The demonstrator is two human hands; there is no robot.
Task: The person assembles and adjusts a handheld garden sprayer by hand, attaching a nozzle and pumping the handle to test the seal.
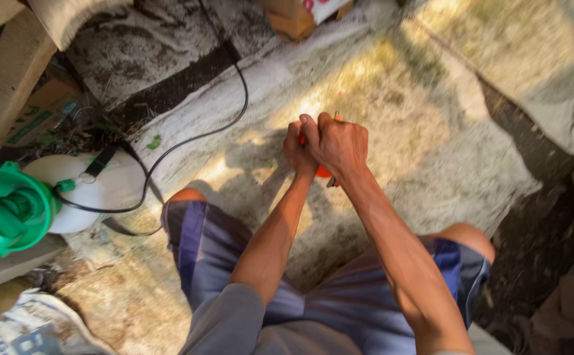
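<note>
Sunlit woven sacking point(392, 105) underfoot, both hands' fingers point(310, 128) clenched together around an orange-handled tool point(324, 172).

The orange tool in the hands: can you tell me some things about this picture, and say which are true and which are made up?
1. Both hands close around the orange tool. True: the left hand and right hand are pressed together on it.
2. The sprayer tank has a red cap. False: its cap is green.
3. A black hose lies across the sacking. True.
4. The person wears long trousers. False: striped shorts, knees bare.
</note>
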